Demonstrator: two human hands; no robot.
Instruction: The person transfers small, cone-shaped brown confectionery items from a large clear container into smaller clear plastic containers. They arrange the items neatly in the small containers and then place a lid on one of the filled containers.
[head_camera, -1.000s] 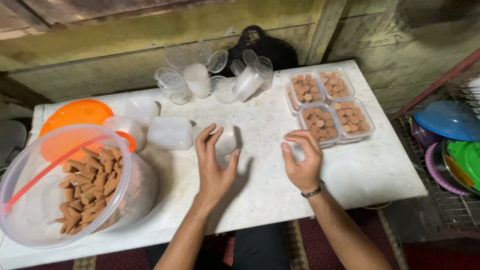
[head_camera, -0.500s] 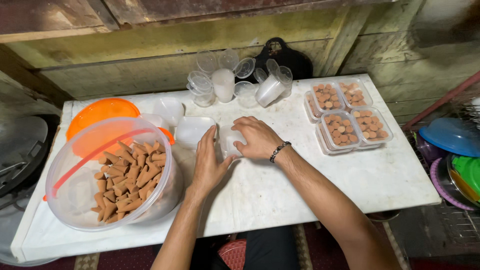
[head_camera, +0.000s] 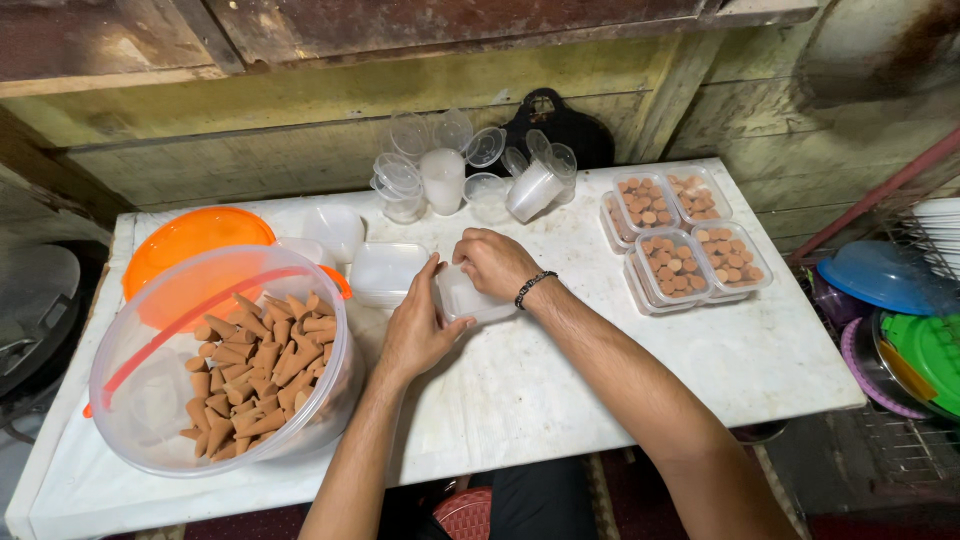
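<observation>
Right now, both of your hands meet at the middle of the white table (head_camera: 600, 400), around a small clear plastic container (head_camera: 468, 300). Your left hand (head_camera: 415, 335) comes up from six o'clock with the palm turned inward, fingers together and thumb raised, pressed against the container's left side. Your right hand (head_camera: 492, 262) reaches in from four o'clock, wrist bent, fingers curled down over the container's top edge; a dark beaded bracelet (head_camera: 533, 289) circles that wrist. Both hands grip the container between them.

The container looks light, thin-walled and slightly flexible, so it would likely buckle under a hard squeeze and may be slippery; the stiffer rim and corners seem the safest places to hold it.

At nine o'clock sits a large clear tub (head_camera: 215, 365) holding brown cone-shaped pieces (head_camera: 250, 375), with an orange lid (head_camera: 190, 240) just behind it. More empty square containers (head_camera: 385, 270) lie at eleven o'clock. At twelve o'clock stands a cluster of clear round cups (head_camera: 450, 170). At two o'clock rest four closed packs filled with brown pieces (head_camera: 685, 250). Coloured plastic lids (head_camera: 890, 275) lie off the table at three o'clock.
</observation>
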